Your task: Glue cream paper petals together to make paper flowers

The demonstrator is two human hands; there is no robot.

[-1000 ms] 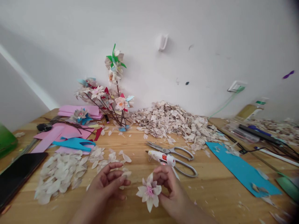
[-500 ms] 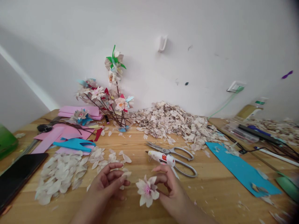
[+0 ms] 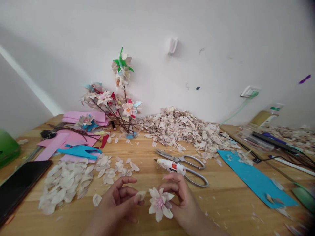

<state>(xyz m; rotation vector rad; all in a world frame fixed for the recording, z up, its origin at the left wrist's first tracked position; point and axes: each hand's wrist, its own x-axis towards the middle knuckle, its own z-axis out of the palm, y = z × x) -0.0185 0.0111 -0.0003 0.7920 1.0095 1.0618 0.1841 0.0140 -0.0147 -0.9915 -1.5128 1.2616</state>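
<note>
Above wood (image 3: pixel 137 150), both hands (image 3: pixel 125 200) curl inward

Wooden table (image 3: pixel 142 151) under petals (image 3: pixel 61 186), scissors (image 3: pixel 182 159), paper (image 3: pixel 253 180)

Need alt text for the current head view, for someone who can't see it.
Right hand holds a pale flower with a pink centre; left hand pinches a loose petal beside it. Beyond them on a wooden table lie a glue gun, scissors and a petal heap.

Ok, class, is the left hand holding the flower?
No, the right hand holds the flower, while the left hand holds a petal.
</note>
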